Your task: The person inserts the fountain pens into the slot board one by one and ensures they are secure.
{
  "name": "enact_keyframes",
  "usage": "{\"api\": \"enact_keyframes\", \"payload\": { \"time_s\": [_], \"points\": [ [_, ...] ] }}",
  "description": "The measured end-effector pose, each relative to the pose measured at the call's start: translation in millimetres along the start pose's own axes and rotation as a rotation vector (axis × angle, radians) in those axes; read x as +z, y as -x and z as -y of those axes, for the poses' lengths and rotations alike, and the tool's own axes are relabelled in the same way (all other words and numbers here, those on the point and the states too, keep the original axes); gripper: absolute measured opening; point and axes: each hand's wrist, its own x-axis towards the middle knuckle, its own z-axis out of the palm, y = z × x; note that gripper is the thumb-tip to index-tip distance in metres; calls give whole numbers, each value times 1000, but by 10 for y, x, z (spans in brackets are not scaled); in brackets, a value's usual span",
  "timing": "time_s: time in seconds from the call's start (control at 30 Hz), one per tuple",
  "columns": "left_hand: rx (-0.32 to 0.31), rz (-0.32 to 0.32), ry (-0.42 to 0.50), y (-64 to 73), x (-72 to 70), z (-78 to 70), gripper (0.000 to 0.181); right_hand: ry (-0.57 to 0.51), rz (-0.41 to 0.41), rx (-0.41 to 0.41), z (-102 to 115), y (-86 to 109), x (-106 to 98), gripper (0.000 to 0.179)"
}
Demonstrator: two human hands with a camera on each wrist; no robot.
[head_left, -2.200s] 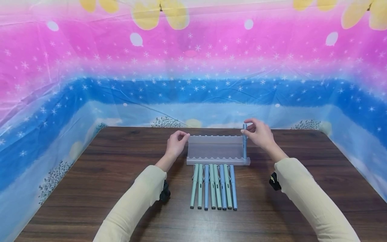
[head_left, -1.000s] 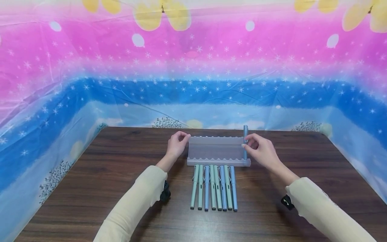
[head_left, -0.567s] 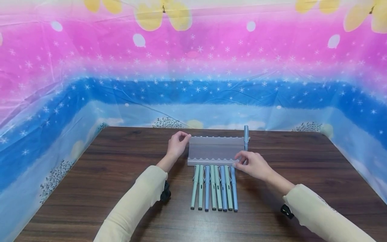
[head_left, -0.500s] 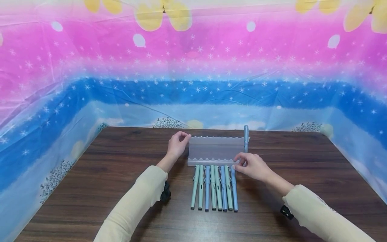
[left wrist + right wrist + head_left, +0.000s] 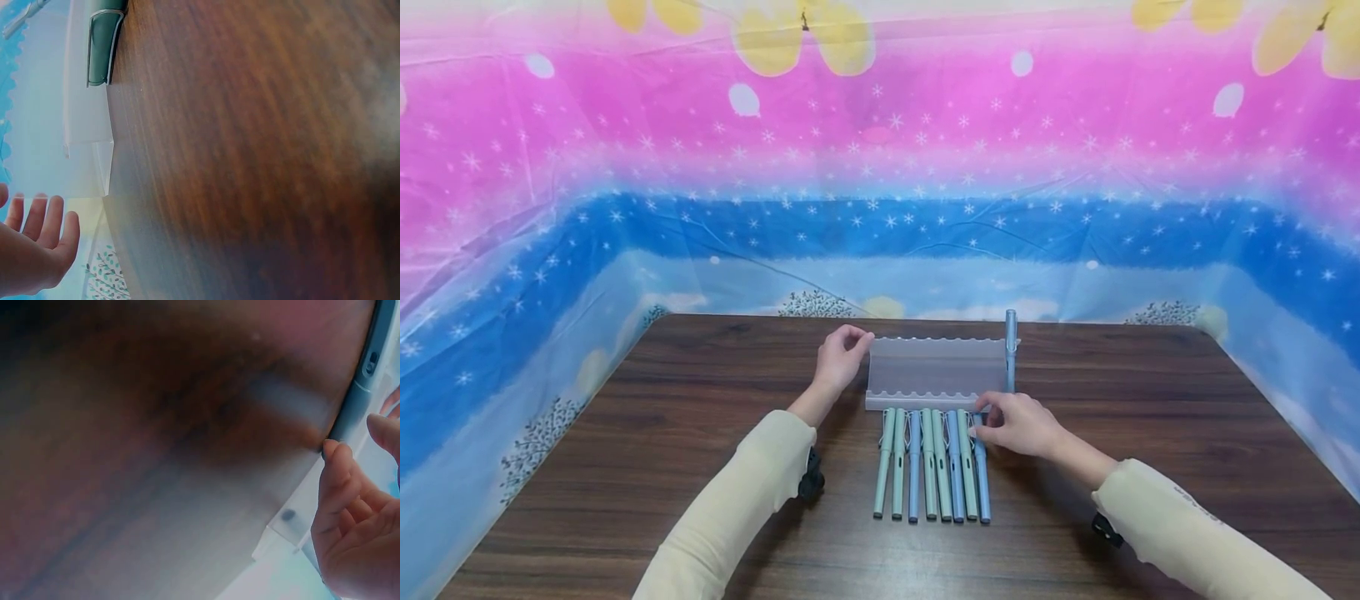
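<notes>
In the head view, my left hand (image 5: 841,357) pinches the upper left corner of a translucent pen rack (image 5: 936,367) with scalloped edges. My right hand (image 5: 1022,425) is at the cap end of the rightmost blue pen (image 5: 982,479) lying in front of the rack. In the right wrist view, a fingertip (image 5: 331,449) meets that pen's end while the thumb stands apart. Another blue pen (image 5: 1011,342) leans upright in the rack's far right slot. Several green and blue pens (image 5: 898,467) lie side by side, caps toward the rack.
All this stands on a dark wooden table (image 5: 715,367), the rack toward its back edge. A pink and blue patterned cloth (image 5: 880,167) hangs behind and along the sides. Black wrist cameras are on both sleeves (image 5: 737,492).
My right hand has let go of the blue pen now upright in the rack's right slot and moved down to the rightmost lying pen. My left hand has stayed at the rack corner.
</notes>
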Motion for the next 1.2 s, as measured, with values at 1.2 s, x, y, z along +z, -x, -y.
{"api": "enact_keyframes", "payload": {
  "time_s": [1.2],
  "points": [
    [-6, 1, 6, 11, 0, -25, 20, 28, 125, -132, 20, 31, -54, 29]
  ]
}}
